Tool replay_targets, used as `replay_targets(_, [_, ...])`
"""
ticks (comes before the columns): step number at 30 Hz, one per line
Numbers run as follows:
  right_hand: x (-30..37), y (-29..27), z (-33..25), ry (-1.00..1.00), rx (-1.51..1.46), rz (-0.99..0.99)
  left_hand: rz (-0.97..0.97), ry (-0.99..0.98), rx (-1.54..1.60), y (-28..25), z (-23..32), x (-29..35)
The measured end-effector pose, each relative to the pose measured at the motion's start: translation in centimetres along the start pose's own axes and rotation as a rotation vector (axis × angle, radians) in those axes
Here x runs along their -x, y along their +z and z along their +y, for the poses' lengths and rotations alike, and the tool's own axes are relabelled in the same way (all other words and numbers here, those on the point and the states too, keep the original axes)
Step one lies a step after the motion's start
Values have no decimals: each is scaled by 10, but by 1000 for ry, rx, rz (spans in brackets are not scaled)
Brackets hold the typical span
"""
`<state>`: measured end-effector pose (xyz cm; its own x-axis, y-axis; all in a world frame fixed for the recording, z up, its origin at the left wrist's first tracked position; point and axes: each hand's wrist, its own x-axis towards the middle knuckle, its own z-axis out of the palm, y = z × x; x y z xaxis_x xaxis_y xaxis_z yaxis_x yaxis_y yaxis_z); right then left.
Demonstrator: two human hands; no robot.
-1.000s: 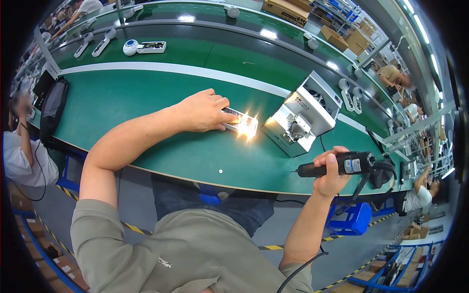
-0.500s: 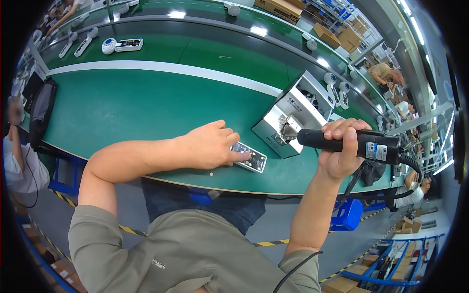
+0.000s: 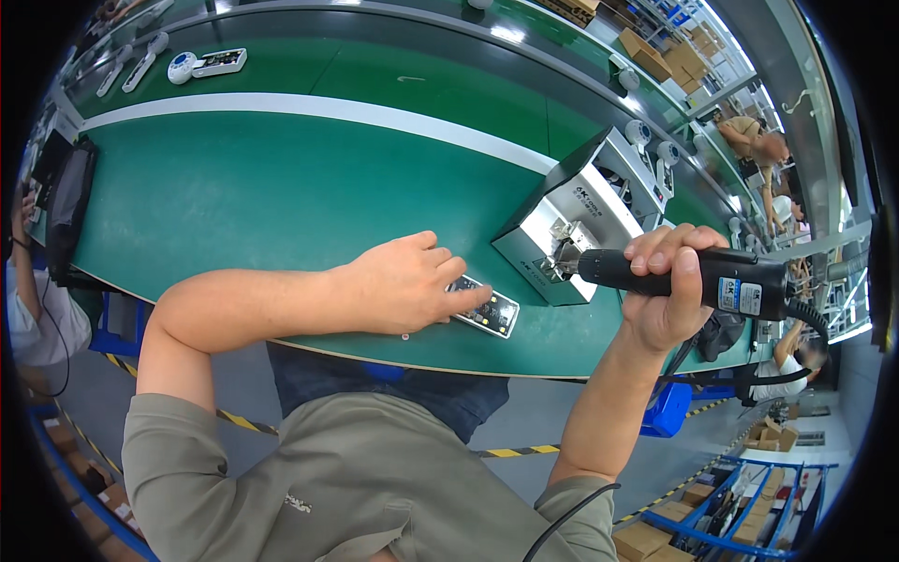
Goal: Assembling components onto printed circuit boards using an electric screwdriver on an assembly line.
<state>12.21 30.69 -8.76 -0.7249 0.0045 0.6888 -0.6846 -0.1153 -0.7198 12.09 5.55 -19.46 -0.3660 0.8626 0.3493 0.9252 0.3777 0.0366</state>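
My left hand lies on the near part of the table, gripping a slim white housing with a dark circuit board inside. Its index finger stretches over the board; the thumb and the housing's left end are hidden. In my right hand is a black electric screwdriver, held level with the fingers wrapped round its body. The driver's tip points left, at the metal outlet on the front of a silver and black box-shaped screw feeder. Whether a screw is on the tip is too small to see.
A green table spans the front, with a dark bag at its left end. Behind it, a green conveyor carries white round-headed devices. Blue stools stand below. Other people work at the left and far right.
The view has shifted slightly, moving the scene in the picture. My left index finger reaches farther across the board. The screwdriver stays at the feeder's outlet in my right hand.
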Motion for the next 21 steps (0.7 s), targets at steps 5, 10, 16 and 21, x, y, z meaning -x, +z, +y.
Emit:
replay_targets(5, [8,0,-5,29,-58,-14,-28,-11,29,2,-1,3])
replay_targets(10, [23,0,-4,55,-110,-35,25,16,34,3,-4,3])
replay_targets(16, [43,0,7,88,-129,-38,46,29,14,-1,-5,1])
replay_targets(21, [46,-1,12,103,-145,-35,52,27,20,-1,-5,2])
